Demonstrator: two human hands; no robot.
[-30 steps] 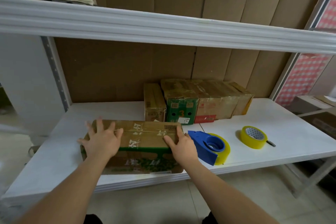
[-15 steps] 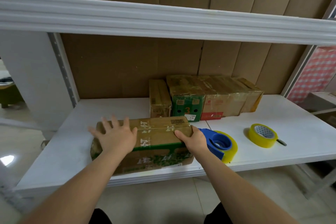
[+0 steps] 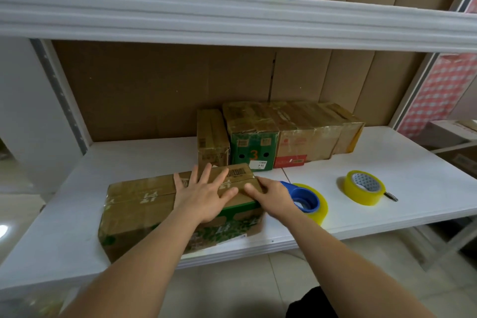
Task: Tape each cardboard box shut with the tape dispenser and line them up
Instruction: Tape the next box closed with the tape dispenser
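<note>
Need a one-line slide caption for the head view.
Both hands, left hand and right hand, press the front cardboard box on the white shelf, beside the blue tape dispenser.

Box (image 3: 144, 204) set at shelf (image 3: 387, 152) front; dispenser (image 3: 307, 200) just right, tape roll (image 3: 362, 187) further right; boxes row (image 3: 278, 134) behind.

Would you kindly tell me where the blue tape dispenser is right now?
In the head view, the blue tape dispenser lies on the white shelf, just right of the front cardboard box, partly behind the right hand, with the loose yellow tape roll further right.
</note>
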